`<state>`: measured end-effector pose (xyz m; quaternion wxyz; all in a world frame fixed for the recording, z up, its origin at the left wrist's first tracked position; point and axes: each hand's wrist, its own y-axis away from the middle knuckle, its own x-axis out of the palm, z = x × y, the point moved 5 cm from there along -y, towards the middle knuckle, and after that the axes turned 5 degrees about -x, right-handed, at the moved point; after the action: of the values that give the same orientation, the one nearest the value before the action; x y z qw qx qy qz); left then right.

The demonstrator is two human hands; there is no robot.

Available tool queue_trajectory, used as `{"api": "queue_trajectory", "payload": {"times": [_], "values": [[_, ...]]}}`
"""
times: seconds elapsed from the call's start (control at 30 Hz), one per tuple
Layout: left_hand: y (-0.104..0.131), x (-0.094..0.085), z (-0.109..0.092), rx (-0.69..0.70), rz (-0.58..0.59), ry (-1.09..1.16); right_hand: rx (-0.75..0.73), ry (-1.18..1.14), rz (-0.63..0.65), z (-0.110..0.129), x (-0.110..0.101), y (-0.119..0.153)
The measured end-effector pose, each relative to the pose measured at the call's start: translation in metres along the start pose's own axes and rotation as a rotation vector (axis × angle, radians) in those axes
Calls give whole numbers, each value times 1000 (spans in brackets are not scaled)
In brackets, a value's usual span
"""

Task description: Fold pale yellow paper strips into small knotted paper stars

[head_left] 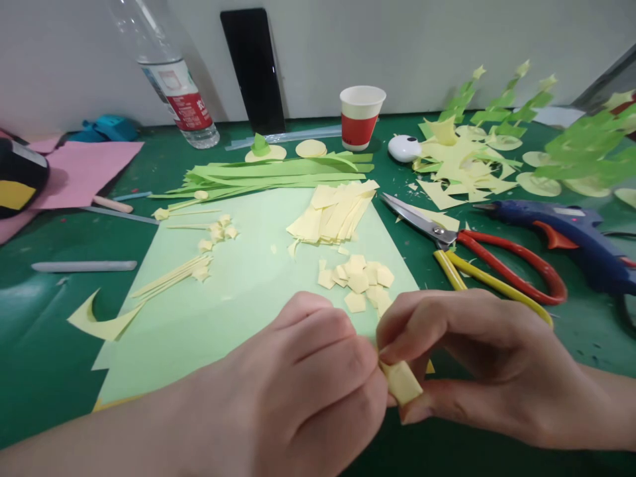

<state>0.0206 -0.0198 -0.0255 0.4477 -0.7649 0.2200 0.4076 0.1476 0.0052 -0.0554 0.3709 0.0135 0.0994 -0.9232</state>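
Note:
A folded piece of pale yellow paper point(403, 383) lies between my two hands near the bottom of the view. My right hand point(477, 358) pinches it between thumb and fingers. Knuckles up, my left hand point(322, 384) is closed against the paper's left end, its fingertips hidden. Just beyond my hands, small yellow paper pentagons point(358, 281) are heaped on a light green sheet point(243, 265). Behind them rests a stack of yellow paper strips point(332, 212). Small paper stars on thin stems point(171, 275) lie at the sheet's left.
Red-handled scissors point(517, 262), yellow-handled scissors point(501, 281) and a blue glue gun point(561, 228) lie to the right. Green strips point(278, 173), a paper cup point(362, 119), a bottle point(183, 99) and a phone point(254, 69) stand or lie behind. Paper plants point(591, 142) stand back right.

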Motion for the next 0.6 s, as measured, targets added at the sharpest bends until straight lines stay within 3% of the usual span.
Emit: {"api": "queue_trajectory", "payload": {"times": [0.23,0.4,0.6], "values": [[3,1,7,-74,70,102,143,-325,120,-6,-1,-5],[3,7,10,-108,112,150,141,-450,129,-12,-4,-8],[3,5,15,-187,-9,119,83,-367,102,-12,-9,-10]]}}
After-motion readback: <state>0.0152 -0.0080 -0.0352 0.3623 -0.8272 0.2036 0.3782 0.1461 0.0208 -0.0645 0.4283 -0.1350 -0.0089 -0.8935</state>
